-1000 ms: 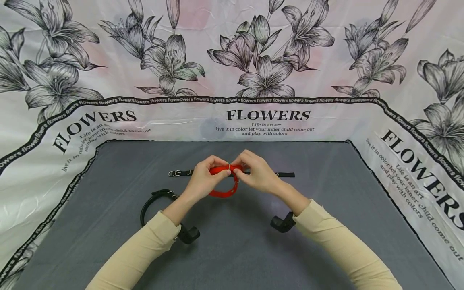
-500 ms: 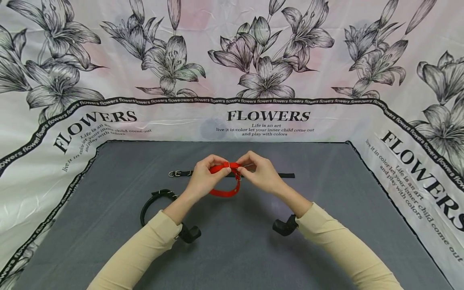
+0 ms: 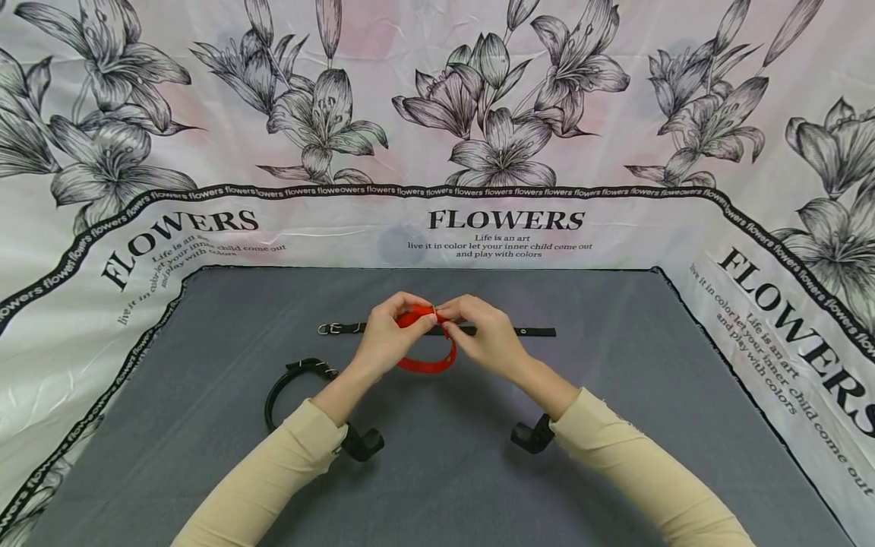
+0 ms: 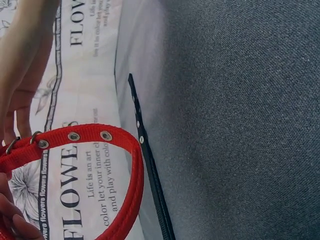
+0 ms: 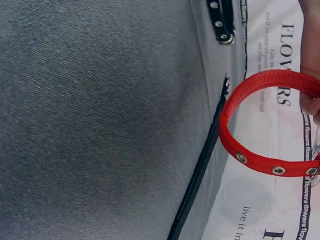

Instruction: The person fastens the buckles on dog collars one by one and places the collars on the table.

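1. Red collar (image 3: 425,357), head view: I see it held above the grey tabletop (image 3: 437,471), bent into a loop that hangs toward the person. Both hands meet at the loop's top, where a metal buckle glints. The left hand (image 3: 386,338) pinches the strap on its side of the buckle; the right hand (image 3: 481,334) pinches the other side, fingertips nearly touching. Neither hand is nearer; the collar sits between them at the centre. Behind the hands a straight black strap (image 3: 509,330) lies flat, running left to right, and a coiled black collar (image 3: 290,384) rests beside the left forearm.

2. Left wrist view: the red collar (image 4: 95,150) curves out from the left hand's fingers (image 4: 20,225), its eyelets in a row along the strap end. The black strap (image 4: 150,170) lies on the tabletop beyond it, apart from the red loop.

3. Right wrist view: I see the red collar (image 5: 250,145) arcing out from the right hand's fingers (image 5: 312,102), eyelets on its lower run. The black strap (image 5: 200,175) lies beneath, and the coiled black collar (image 5: 222,20) shows at the top edge.
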`<state>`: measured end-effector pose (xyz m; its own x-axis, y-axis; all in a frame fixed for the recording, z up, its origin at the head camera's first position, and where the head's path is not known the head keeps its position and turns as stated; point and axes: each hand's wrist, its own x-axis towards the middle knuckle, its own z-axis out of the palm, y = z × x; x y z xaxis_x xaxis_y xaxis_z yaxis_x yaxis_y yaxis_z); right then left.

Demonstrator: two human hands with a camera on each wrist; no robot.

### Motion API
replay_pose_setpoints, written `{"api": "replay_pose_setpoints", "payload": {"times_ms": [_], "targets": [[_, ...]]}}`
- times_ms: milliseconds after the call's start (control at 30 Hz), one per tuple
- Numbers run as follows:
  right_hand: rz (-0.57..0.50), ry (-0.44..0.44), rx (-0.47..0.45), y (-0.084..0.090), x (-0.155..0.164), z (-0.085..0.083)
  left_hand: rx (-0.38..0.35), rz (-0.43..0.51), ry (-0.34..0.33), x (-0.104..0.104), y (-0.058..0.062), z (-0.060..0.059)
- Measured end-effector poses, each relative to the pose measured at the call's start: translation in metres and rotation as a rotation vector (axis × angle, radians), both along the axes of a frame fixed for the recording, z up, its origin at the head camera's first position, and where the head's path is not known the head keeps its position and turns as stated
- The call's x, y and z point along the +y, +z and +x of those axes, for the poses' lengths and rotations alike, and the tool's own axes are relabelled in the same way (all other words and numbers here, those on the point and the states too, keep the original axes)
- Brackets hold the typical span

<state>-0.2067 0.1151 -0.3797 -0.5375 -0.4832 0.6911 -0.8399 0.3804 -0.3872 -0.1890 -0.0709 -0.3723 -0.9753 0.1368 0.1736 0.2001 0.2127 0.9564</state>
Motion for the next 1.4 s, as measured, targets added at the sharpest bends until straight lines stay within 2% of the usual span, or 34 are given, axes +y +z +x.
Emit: {"api": "replay_pose_setpoints", "payload": {"times_ms": [133,367,500,567,667,967,1133,1233,1367,1400], "targets": [[-0.016,0.026,-0.049,-0.002,0.0,0.001,-0.015,0.008,0.009,-0.001,0.002,0.0],[-0.016,0.013,-0.31,-0.007,0.003,0.005,-0.003,0.008,0.023,-0.002,0.026,0.016],[0.049,-0.038,-0.455,-0.01,0.005,0.007,-0.006,0.039,0.022,-0.005,0.029,0.016],[0.085,-0.065,-0.492,-0.012,0.006,0.007,-0.011,0.054,0.014,-0.007,0.03,0.015],[0.097,-0.091,-0.525,-0.015,0.007,0.007,-0.021,0.068,0.006,-0.009,0.03,0.014],[0.023,-0.113,-0.529,-0.02,0.008,0.005,-0.051,0.069,-0.002,-0.017,0.031,0.012],[0.016,-0.146,-0.56,-0.02,0.007,0.006,-0.051,0.048,-0.018,-0.021,0.028,0.009],[0.009,-0.161,-0.594,-0.019,0.007,0.007,-0.028,0.002,-0.021,-0.026,0.015,0.001],[-0.019,-0.166,-0.681,-0.02,0.007,0.007,0.011,-0.152,-0.016,-0.033,-0.002,-0.008],[-0.029,-0.168,-0.709,-0.021,0.007,0.006,0.012,-0.201,-0.018,-0.034,-0.002,-0.008]]}}
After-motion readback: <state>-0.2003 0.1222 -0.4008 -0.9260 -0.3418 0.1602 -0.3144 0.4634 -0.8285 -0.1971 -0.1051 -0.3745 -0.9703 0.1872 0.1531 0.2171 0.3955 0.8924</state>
